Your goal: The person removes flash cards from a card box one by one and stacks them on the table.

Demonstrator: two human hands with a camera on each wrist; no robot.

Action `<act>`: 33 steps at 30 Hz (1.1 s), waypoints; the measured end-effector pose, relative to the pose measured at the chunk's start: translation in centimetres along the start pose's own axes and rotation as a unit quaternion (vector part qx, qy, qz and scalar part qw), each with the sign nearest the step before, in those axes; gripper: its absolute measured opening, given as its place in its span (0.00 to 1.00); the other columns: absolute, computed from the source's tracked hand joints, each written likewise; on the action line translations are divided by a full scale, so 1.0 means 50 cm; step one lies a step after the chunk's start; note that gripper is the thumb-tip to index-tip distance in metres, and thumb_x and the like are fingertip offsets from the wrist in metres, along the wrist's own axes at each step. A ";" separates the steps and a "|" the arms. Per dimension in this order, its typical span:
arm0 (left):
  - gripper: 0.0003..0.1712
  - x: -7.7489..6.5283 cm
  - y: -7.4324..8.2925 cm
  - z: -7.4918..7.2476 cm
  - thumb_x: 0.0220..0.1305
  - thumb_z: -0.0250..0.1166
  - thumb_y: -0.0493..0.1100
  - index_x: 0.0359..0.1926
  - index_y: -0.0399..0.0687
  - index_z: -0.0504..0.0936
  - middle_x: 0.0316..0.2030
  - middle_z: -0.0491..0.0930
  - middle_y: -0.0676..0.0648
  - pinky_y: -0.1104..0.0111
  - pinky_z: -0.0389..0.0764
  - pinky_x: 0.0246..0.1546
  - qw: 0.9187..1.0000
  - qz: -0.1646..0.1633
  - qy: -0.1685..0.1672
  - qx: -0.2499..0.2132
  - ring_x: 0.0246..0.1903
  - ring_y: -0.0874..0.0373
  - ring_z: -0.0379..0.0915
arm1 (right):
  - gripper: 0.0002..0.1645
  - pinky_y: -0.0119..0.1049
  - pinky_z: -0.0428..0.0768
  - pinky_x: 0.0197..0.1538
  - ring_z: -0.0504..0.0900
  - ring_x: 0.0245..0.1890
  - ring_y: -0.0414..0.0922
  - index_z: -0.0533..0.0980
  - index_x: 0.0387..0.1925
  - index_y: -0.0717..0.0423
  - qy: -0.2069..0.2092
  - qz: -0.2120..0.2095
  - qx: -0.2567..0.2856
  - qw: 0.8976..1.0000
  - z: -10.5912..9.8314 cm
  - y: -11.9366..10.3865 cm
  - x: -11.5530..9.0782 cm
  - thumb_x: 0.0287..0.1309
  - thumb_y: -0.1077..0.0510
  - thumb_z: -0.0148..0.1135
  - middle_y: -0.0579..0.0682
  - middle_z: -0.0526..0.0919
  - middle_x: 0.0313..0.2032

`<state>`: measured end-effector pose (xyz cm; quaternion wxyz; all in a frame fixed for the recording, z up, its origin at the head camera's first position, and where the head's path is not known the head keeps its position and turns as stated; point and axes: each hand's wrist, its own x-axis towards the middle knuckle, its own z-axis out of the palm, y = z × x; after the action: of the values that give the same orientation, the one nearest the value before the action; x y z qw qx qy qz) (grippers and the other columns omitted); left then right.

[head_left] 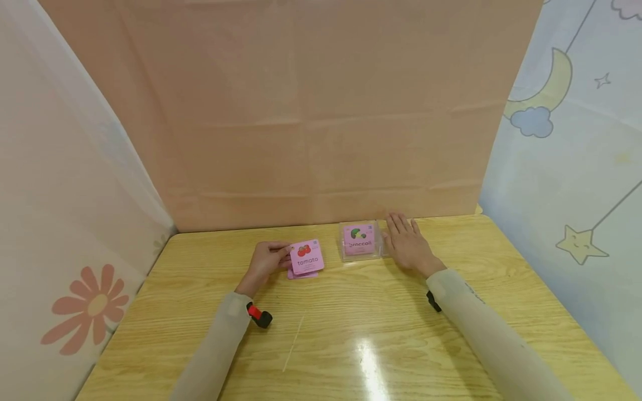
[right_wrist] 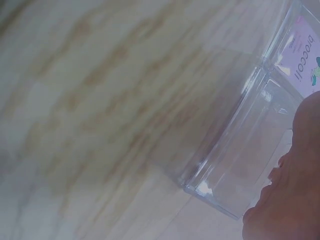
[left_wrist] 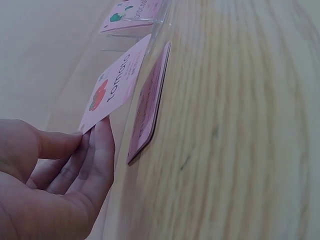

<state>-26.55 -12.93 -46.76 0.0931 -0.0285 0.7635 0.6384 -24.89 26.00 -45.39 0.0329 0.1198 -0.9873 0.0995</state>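
"Where's the tomato card (head_left: 308, 259)?"
"Pinched at its corner by the left hand (head_left: 269, 260), over more pink cards (head_left: 307, 275) toward the surface's (head_left: 321, 334) far edge."
"And the right hand (head_left: 408, 245)?"
"Straight-fingered, gripping nothing, at the clear box (head_left: 362, 258) beside that edge. Contact? I can't tell."
"Any advice?"
"Pinch lightly to avoid bending; I'd clear the lower cards before shifting sideways."

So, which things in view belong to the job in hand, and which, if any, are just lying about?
Likely in the job:
tomato card, pinched by the left hand
pink card stack, on the table
clear box, beside the right hand
broccoli card, inside the clear box

Seemingly just surroundings:
table
brown backdrop
printed side cloths
wristbands
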 end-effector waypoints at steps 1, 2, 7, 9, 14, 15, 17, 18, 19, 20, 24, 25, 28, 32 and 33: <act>0.17 0.000 0.000 -0.002 0.75 0.65 0.38 0.58 0.32 0.85 0.49 0.87 0.34 0.66 0.92 0.43 1.000 -0.001 -0.001 -0.001 0.37 0.60 0.88 | 0.39 0.67 0.39 0.84 0.41 0.85 0.66 0.43 0.83 0.66 0.000 0.000 0.000 1.000 0.000 0.000 0.000 0.86 0.46 0.29 0.66 0.43 0.84; 0.17 0.000 -0.001 -0.004 0.75 0.65 0.38 0.58 0.32 0.85 0.49 0.87 0.34 0.65 0.92 0.43 1.000 -0.004 -0.001 -0.002 0.36 0.60 0.87 | 0.39 0.67 0.39 0.84 0.41 0.85 0.66 0.43 0.83 0.66 -0.001 0.001 0.000 1.000 0.001 0.001 0.000 0.86 0.46 0.29 0.65 0.43 0.84; 0.16 0.002 -0.007 -0.010 0.75 0.65 0.37 0.58 0.34 0.85 0.50 0.87 0.34 0.65 0.92 0.43 1.000 -0.013 0.002 0.004 0.36 0.58 0.87 | 0.39 0.68 0.38 0.84 0.41 0.85 0.66 0.43 0.83 0.66 -0.001 0.000 0.009 1.000 0.005 0.003 0.000 0.86 0.47 0.30 0.65 0.42 0.84; 0.16 0.003 -0.010 -0.012 0.75 0.64 0.37 0.59 0.35 0.85 0.51 0.86 0.34 0.65 0.92 0.44 1.000 -0.016 0.004 0.010 0.37 0.58 0.87 | 0.39 0.69 0.38 0.84 0.40 0.84 0.67 0.43 0.83 0.67 -0.002 -0.002 0.010 1.000 0.006 0.004 0.001 0.86 0.47 0.30 0.66 0.42 0.84; 0.17 0.003 -0.014 -0.017 0.76 0.64 0.37 0.59 0.32 0.84 0.53 0.85 0.32 0.65 0.92 0.43 1.000 -0.017 0.007 0.005 0.37 0.59 0.87 | 0.39 0.68 0.38 0.84 0.41 0.84 0.67 0.43 0.83 0.67 0.000 -0.003 0.005 1.000 0.005 0.005 0.002 0.85 0.46 0.28 0.66 0.42 0.84; 0.17 0.003 -0.015 -0.018 0.76 0.64 0.37 0.59 0.31 0.84 0.53 0.86 0.31 0.65 0.92 0.43 1.000 -0.017 0.007 0.003 0.37 0.59 0.87 | 0.39 0.68 0.38 0.84 0.40 0.84 0.66 0.43 0.83 0.67 0.000 -0.003 0.003 1.000 0.005 0.005 0.002 0.85 0.46 0.28 0.66 0.42 0.84; 0.17 0.003 -0.016 -0.019 0.76 0.63 0.36 0.59 0.31 0.84 0.52 0.86 0.32 0.65 0.92 0.43 1.000 -0.019 0.006 0.000 0.37 0.59 0.87 | 0.39 0.68 0.37 0.84 0.40 0.85 0.66 0.42 0.83 0.66 0.000 -0.001 0.004 1.000 0.005 0.005 0.002 0.85 0.46 0.28 0.65 0.41 0.84; 0.17 0.003 -0.017 -0.019 0.76 0.63 0.36 0.59 0.31 0.84 0.52 0.86 0.32 0.65 0.92 0.43 1.000 -0.021 0.005 0.001 0.37 0.59 0.87 | 0.39 0.68 0.37 0.84 0.40 0.85 0.66 0.42 0.83 0.66 -0.001 -0.001 0.005 1.000 0.005 0.005 0.002 0.85 0.46 0.28 0.65 0.41 0.84; 0.16 0.004 -0.017 -0.020 0.76 0.63 0.36 0.59 0.31 0.84 0.51 0.86 0.32 0.65 0.92 0.43 1.000 -0.023 0.006 -0.001 0.36 0.59 0.87 | 0.39 0.68 0.37 0.84 0.40 0.85 0.66 0.42 0.83 0.66 -0.001 -0.001 0.006 1.000 0.004 0.004 0.001 0.85 0.46 0.29 0.65 0.41 0.84; 0.16 0.004 -0.018 -0.020 0.76 0.63 0.36 0.59 0.32 0.84 0.51 0.86 0.33 0.66 0.92 0.43 1.000 -0.024 0.005 0.000 0.36 0.59 0.86 | 0.39 0.68 0.37 0.84 0.40 0.85 0.66 0.42 0.83 0.66 -0.001 0.000 0.006 1.000 0.004 0.004 0.001 0.85 0.46 0.29 0.65 0.41 0.84; 0.16 0.005 -0.021 -0.021 0.76 0.63 0.36 0.58 0.32 0.85 0.50 0.86 0.34 0.65 0.92 0.43 1.000 -0.023 0.005 0.004 0.36 0.59 0.86 | 0.39 0.67 0.38 0.84 0.41 0.85 0.65 0.42 0.83 0.65 0.001 0.001 0.008 1.000 0.004 0.003 0.000 0.86 0.46 0.29 0.65 0.42 0.84; 0.16 0.004 -0.022 -0.020 0.76 0.63 0.36 0.58 0.32 0.85 0.49 0.86 0.34 0.65 0.92 0.44 1.000 -0.022 0.005 0.005 0.36 0.58 0.86 | 0.39 0.68 0.38 0.84 0.41 0.85 0.66 0.42 0.83 0.65 0.002 0.000 0.009 1.000 0.005 0.002 0.000 0.86 0.46 0.30 0.65 0.42 0.84; 0.16 0.002 -0.021 -0.019 0.76 0.63 0.36 0.58 0.32 0.85 0.49 0.86 0.34 0.64 0.92 0.45 1.000 -0.019 0.006 0.014 0.37 0.58 0.87 | 0.39 0.67 0.38 0.84 0.42 0.85 0.66 0.42 0.83 0.65 0.003 0.000 0.010 1.000 0.005 0.002 0.001 0.85 0.46 0.30 0.65 0.43 0.84; 0.16 0.000 -0.018 -0.017 0.76 0.63 0.36 0.58 0.33 0.85 0.49 0.86 0.34 0.64 0.92 0.45 1.000 -0.017 0.007 0.023 0.37 0.57 0.87 | 0.39 0.67 0.38 0.84 0.42 0.85 0.65 0.42 0.83 0.65 0.004 0.002 0.010 1.000 0.005 0.003 0.001 0.86 0.47 0.30 0.65 0.43 0.84; 0.15 0.000 -0.017 -0.016 0.76 0.64 0.36 0.58 0.33 0.85 0.49 0.87 0.34 0.65 0.92 0.44 0.999 -0.018 0.009 0.025 0.36 0.57 0.87 | 0.39 0.68 0.38 0.84 0.42 0.85 0.66 0.42 0.83 0.65 0.004 0.001 0.009 1.000 0.005 0.003 0.001 0.86 0.47 0.30 0.65 0.43 0.84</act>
<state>-26.49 -13.89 -47.44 0.0982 -0.0457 0.7793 0.6173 -24.98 26.09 -45.64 0.0355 0.1186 -0.9863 0.1091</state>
